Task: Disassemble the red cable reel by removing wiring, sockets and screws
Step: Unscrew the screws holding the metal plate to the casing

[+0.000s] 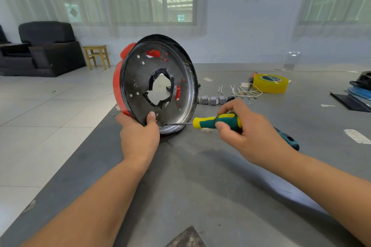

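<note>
I find the cable reel point(158, 86) stood on edge at the near-left part of the grey table point(200, 186), its black dished flange facing me and its red housing behind; the left hand point(138, 134) grips the lower rim, thumb pressed on the flange face and fingers wrapped behind; the right hand point(245, 132) is closed round the green-and-yellow handle of the screwdriver point(216, 122), whose tip sits at a screw point low on the flange, just right of the left thumb. I judge the reel stiff and fairly light, being a hollow shell with its centre torn open; the jagged edges of that central hole look sharp, so I would hold by the outer rim only; the smooth, curved flange may slip or roll under screwdriver thrust, so the left grip must brace against it. To the right of the reel lie grey sockets point(213, 100), short wires point(241, 89) and loose screws point(252, 102); beyond them, a roll of yellow tape point(270, 83).
</note>
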`<state>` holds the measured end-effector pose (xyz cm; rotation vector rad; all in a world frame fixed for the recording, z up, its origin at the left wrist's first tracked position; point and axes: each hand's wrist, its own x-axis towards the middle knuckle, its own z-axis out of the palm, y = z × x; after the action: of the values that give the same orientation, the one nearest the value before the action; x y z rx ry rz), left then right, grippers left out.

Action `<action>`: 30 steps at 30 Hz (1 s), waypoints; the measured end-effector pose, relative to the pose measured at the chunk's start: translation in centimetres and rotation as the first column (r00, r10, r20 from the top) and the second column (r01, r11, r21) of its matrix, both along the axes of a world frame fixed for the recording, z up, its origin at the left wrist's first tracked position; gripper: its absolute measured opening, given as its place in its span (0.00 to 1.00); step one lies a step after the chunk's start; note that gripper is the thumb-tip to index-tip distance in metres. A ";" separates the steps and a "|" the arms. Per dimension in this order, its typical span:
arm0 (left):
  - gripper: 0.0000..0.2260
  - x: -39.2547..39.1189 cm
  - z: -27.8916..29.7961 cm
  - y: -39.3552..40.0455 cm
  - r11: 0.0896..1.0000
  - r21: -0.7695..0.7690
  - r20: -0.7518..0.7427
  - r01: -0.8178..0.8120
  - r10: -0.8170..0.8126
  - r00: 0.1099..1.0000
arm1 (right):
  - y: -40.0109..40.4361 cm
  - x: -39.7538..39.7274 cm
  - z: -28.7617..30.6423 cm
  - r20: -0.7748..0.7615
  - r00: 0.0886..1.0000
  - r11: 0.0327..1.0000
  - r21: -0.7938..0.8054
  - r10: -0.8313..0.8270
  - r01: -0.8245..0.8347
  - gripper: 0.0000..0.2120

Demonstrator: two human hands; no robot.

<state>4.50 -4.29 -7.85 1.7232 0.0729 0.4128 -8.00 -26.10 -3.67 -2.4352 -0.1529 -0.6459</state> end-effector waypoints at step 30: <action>0.19 -0.3 0.1 -0.3 1.000 0.002 -0.015 -0.010 0.010 1.000 | 1.8 0.6 -0.6 -0.135 0.989 0.571 0.818 0.060 0.077 0.13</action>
<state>4.16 -4.59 -7.71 1.7285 0.0915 0.4073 -7.41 -24.34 -4.31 -1.5367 0.1981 -0.3915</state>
